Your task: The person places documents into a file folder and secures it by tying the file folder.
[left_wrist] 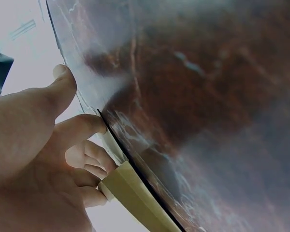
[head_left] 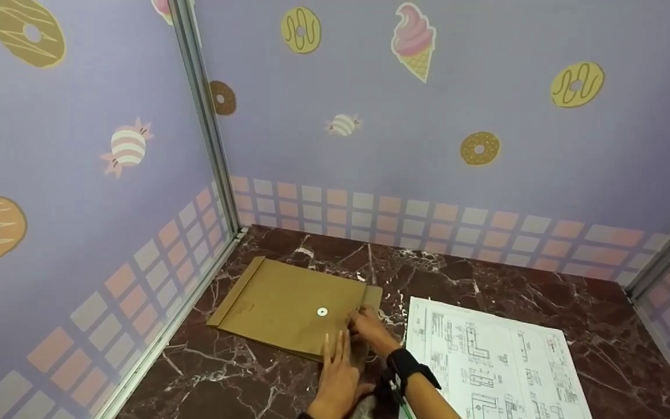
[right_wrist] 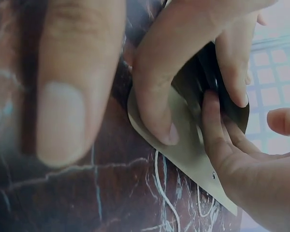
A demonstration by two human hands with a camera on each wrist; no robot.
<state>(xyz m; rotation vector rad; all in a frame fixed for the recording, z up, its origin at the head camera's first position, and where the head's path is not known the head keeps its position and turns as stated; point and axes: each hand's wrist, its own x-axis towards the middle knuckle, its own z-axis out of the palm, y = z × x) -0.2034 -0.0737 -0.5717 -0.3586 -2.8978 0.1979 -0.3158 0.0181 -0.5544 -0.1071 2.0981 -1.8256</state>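
A brown kraft paper document envelope (head_left: pixel 288 297) lies flat on the marbled surface, a white round button (head_left: pixel 322 312) on its face. My left hand (head_left: pixel 338 378) reaches to its near right corner with fingers extended, and the left wrist view has those fingertips at the paper edge (left_wrist: pixel 140 200). At the right end, my right hand (head_left: pixel 370 329) grips the envelope's mouth with curled fingers. In the right wrist view, one finger presses the pale flap (right_wrist: pixel 183 128), and the other hand's fingers (right_wrist: pixel 215 125) reach into the dark opening. White string (right_wrist: pixel 166 193) hangs beside the flap.
Printed technical drawing sheets (head_left: pixel 486 349) lie right of the envelope, partly under my right forearm. A black strap (head_left: pixel 413 369) circles the right wrist. Purple walls (head_left: pixel 346 157) with sweets patterns enclose the dark red marbled surface (head_left: pixel 224 384), joined by a metal corner post (head_left: pixel 210 116).
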